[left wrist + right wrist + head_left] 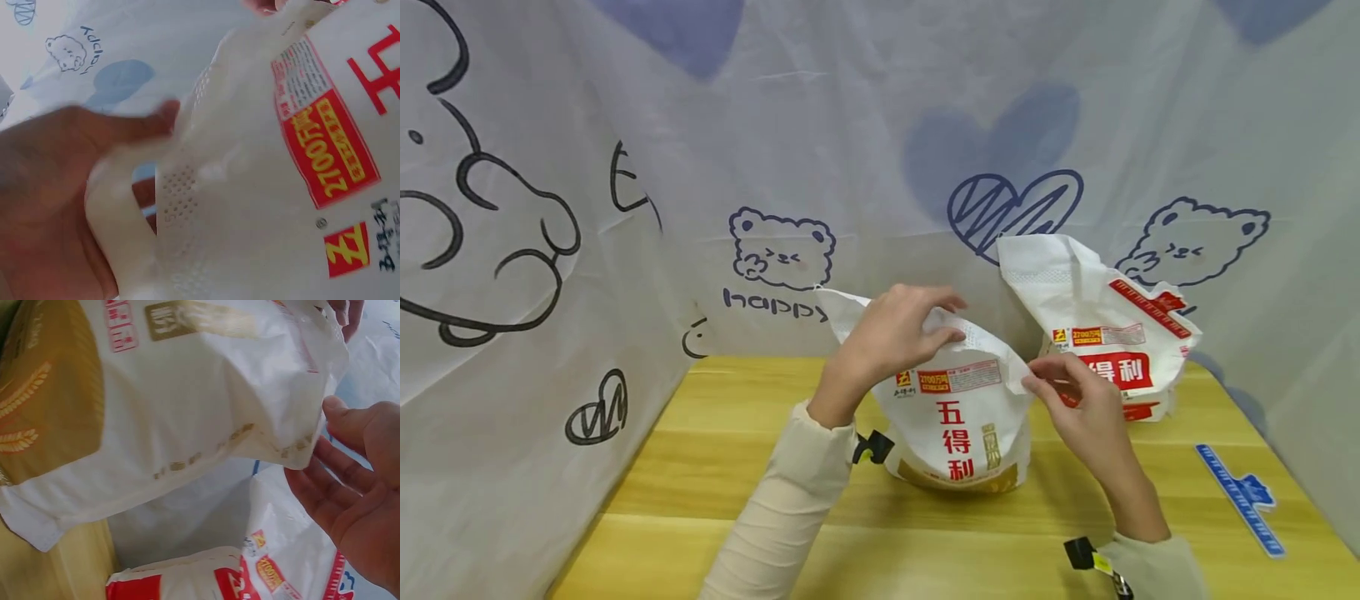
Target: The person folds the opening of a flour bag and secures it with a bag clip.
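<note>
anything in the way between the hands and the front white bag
Nothing visible: the left hand and right hand both touch the top edge of the front white bag. The other bag stands behind it, and the blue clip lies to the right.

In mid-frame of the head view, the front bag (pixel 925 442) stands on the surface (pixel 700 467), the rear bag (pixel 1060 287) behind it to the right with a fitted clip (pixel 1150 307) along its upper right edge. A loose clip (pixel 1234 493) lies at lower right, and a cloth (pixel 850 142) hangs behind.
</note>
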### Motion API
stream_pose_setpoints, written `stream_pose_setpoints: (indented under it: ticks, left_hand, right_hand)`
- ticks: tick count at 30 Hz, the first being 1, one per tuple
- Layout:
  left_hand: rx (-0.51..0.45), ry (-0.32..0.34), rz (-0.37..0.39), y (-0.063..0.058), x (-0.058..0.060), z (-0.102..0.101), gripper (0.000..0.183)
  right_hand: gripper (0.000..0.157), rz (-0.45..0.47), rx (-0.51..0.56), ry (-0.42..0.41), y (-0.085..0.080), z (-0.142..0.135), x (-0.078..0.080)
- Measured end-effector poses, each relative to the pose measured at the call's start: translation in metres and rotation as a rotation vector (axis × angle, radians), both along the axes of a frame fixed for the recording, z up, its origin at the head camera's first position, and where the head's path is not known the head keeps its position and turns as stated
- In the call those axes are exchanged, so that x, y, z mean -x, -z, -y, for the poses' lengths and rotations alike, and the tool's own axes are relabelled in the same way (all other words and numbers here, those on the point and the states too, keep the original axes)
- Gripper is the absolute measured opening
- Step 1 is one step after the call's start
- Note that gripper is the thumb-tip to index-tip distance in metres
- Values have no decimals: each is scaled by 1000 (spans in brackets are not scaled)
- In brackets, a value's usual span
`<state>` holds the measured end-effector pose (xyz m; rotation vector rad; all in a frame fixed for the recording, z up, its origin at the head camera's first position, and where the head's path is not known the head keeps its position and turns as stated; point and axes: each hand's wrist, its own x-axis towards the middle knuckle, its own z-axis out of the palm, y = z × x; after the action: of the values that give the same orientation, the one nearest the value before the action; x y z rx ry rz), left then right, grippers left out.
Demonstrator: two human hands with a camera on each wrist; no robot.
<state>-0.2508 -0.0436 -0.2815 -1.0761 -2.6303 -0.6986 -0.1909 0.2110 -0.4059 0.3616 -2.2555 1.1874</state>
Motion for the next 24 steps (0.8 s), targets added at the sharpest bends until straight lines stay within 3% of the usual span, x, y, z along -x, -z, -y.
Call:
stream_pose_setpoints:
  ticks: [5,15,24]
  left_hand:
    - [22,-53,-26,0,2,0,21]
    - [-78,-23,-105,7,4,-6,14]
    - [-109,17,-183,9,5,-12,13]
  right_hand:
    - [25,-10,-33,27,5,1,5]
    - [20,-69,-56,59,9,0,12]
    - [18,-91,-75,52,13,-3,14]
